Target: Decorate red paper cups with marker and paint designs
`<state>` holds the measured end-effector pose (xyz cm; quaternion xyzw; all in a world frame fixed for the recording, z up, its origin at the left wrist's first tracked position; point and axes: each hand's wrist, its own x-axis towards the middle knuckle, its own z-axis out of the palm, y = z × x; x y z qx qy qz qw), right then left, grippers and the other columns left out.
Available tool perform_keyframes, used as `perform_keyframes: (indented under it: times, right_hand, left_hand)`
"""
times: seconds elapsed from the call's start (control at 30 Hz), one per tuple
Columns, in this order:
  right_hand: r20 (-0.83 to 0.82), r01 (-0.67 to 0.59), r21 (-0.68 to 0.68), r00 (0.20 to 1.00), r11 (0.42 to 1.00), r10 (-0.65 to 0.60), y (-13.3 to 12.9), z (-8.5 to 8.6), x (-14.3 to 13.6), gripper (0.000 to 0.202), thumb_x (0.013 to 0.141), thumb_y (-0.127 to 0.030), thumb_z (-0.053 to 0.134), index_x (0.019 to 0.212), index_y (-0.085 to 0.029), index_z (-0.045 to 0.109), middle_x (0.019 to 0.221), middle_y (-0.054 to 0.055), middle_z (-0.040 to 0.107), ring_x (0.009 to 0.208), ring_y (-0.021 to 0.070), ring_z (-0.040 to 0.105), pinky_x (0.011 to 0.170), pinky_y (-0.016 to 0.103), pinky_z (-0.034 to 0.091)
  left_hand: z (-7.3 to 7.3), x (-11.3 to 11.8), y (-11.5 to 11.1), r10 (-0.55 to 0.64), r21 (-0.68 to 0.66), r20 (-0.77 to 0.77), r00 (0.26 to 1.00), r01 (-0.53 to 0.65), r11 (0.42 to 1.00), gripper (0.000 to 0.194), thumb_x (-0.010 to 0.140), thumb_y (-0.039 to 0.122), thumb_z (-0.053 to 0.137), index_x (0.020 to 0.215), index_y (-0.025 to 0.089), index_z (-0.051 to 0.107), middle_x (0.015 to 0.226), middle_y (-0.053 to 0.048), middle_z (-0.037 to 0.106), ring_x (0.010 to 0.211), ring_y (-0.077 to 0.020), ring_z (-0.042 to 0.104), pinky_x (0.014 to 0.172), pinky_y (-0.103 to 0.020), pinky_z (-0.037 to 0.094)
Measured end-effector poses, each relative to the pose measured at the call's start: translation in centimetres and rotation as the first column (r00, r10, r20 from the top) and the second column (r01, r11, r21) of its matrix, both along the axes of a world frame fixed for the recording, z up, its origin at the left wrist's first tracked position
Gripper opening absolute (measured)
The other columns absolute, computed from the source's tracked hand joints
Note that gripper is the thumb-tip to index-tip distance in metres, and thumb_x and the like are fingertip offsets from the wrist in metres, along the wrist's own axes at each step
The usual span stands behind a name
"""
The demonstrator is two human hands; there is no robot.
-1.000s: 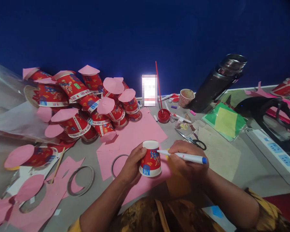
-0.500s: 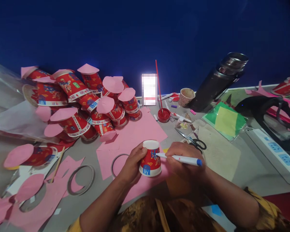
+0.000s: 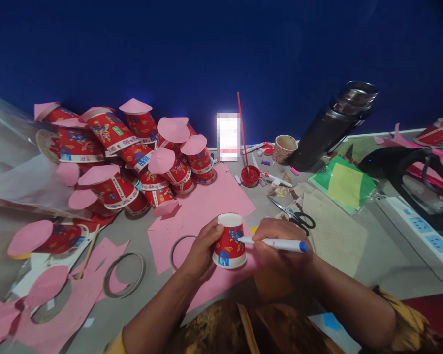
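Observation:
A red paper cup (image 3: 229, 248) with white rims and blue drawings stands upside down in the grip of my left hand (image 3: 204, 248), thumb on its upper left side. My right hand (image 3: 282, 243) pinches a white marker (image 3: 280, 244) with a blue end, its tip touching the right part of the blue drawing near the cup's top. Pink paper (image 3: 206, 206) lies under and behind the cup. A blue door-like patch shows low on the cup's front.
Many red cups with pink paper tops (image 3: 109, 132) are piled at the left. A tape ring (image 3: 124, 296), scissors (image 3: 299, 220), a pot of red paint (image 3: 250, 183), a black flask (image 3: 315, 130) and a power strip (image 3: 415, 233) lie around.
The marker's tip has shifted slightly down on the cup's drawing, with my right hand still around the marker. The cup and my left hand have barely moved.

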<state>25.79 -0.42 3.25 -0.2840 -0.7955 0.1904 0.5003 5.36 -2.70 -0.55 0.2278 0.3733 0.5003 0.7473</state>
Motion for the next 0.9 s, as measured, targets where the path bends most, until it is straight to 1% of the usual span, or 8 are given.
perform_keyframes:
  times: [0.17,0.27,0.33,0.43,0.53,0.73,0.8,0.9]
  right_hand:
    - [-0.157,0.153,-0.167,0.971,0.974,-0.179,-0.4,-1.4,0.5,0.016,0.098,-0.015,0.066,0.103,-0.026,0.075,0.082,0.000,0.081,0.066,0.0156,0.076,0.067,0.027,0.059]
    - [-0.227,0.142,-0.284,0.951,0.948,-0.210,-0.2,-2.1,0.6,0.020,0.100,-0.014,0.067,0.111,-0.028,0.076,0.087,-0.001,0.083,0.061,0.0137,0.074,0.065,0.026,0.060]
    - [-0.245,0.132,-0.299,0.947,0.945,-0.210,0.0,-2.0,0.6,0.018,0.099,-0.015,0.069,0.110,-0.028,0.077,0.088,0.000,0.083,0.065,0.0146,0.075,0.066,0.026,0.060]
    - [-0.222,0.124,-0.246,0.958,0.961,-0.180,0.4,-1.4,0.6,0.011,0.097,-0.018,0.073,0.102,-0.027,0.078,0.084,0.000,0.082,0.071,0.0163,0.077,0.068,0.026,0.061]
    - [-0.204,0.110,-0.224,0.966,0.968,-0.158,0.5,-1.2,0.6,0.005,0.097,-0.022,0.074,0.094,-0.024,0.078,0.078,0.001,0.080,0.065,0.0164,0.075,0.063,0.025,0.059]
    - [-0.232,0.163,-0.460,0.927,0.873,-0.295,0.5,-2.7,0.1,0.016,0.107,-0.034,0.065,0.111,-0.024,0.076,0.075,-0.001,0.077,0.048,0.0124,0.064,0.045,0.023,0.052]
    - [-0.198,0.181,-0.455,0.934,0.872,-0.297,0.6,-2.8,-0.1,0.015,0.106,-0.033,0.065,0.112,-0.024,0.076,0.080,0.000,0.078,0.052,0.0134,0.067,0.048,0.023,0.055]
    - [-0.118,0.255,-0.377,0.940,0.890,-0.319,0.8,-2.5,-0.2,0.010,0.102,-0.027,0.068,0.109,-0.025,0.076,0.089,0.003,0.080,0.072,0.0183,0.077,0.065,0.027,0.063]
  left_hand:
    - [0.0,0.0,0.1,0.051,-0.022,0.038,0.998,-0.050,0.998,0.047,0.078,0.049,0.096,0.107,0.015,0.083,0.098,-0.010,0.084,0.093,-0.0259,0.079,0.086,-0.034,0.061]
    - [-0.1,-0.1,0.3,0.091,-0.057,0.068,0.994,-0.087,0.995,0.047,0.073,0.050,0.099,0.100,0.015,0.081,0.099,-0.010,0.084,0.100,-0.0300,0.080,0.093,-0.040,0.063]
    - [-0.2,-0.2,0.4,0.099,-0.094,0.080,0.992,-0.091,0.991,0.049,0.069,0.051,0.101,0.096,0.016,0.080,0.100,-0.010,0.083,0.103,-0.0323,0.080,0.097,-0.044,0.063]
    - [-0.1,-0.3,0.5,0.114,-0.116,0.099,0.988,-0.103,0.988,0.050,0.067,0.050,0.102,0.094,0.016,0.078,0.100,-0.009,0.083,0.104,-0.0327,0.079,0.099,-0.046,0.063]
    - [0.1,-0.3,0.5,0.109,-0.082,0.123,0.986,-0.099,0.992,0.049,0.069,0.044,0.102,0.101,0.017,0.077,0.100,-0.007,0.081,0.102,-0.0301,0.079,0.098,-0.044,0.063]
    - [0.3,-0.4,0.5,0.148,-0.017,0.172,0.974,-0.148,0.989,0.052,0.073,0.028,0.100,0.116,0.021,0.073,0.105,-0.003,0.079,0.095,-0.0178,0.074,0.093,-0.031,0.060]
    - [0.2,-0.5,0.6,0.177,-0.008,0.178,0.968,-0.178,0.984,0.052,0.072,0.026,0.100,0.116,0.022,0.072,0.107,-0.002,0.078,0.094,-0.0157,0.072,0.089,-0.027,0.058]
    - [0.1,-0.6,0.7,0.220,-0.006,0.176,0.959,-0.222,0.975,0.053,0.073,0.024,0.099,0.117,0.023,0.071,0.111,-0.002,0.077,0.097,-0.0153,0.071,0.089,-0.026,0.058]
